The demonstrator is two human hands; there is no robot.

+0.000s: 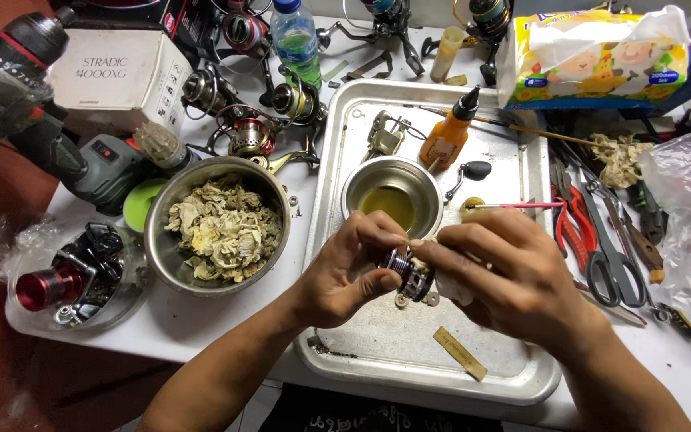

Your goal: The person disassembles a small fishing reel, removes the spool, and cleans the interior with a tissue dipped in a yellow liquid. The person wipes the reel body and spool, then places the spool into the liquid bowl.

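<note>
Over the dented silver metal tray, both hands pinch a small dark ribbed metal reel part. The left hand curls closed around its near end; the right hand grips the far end, seemingly through a scrap of white tissue. Small washers lie on the tray just beneath. A slip of oily fingers could drop the part into the small steel bowl of yellow oil at the tray's middle.
</note>
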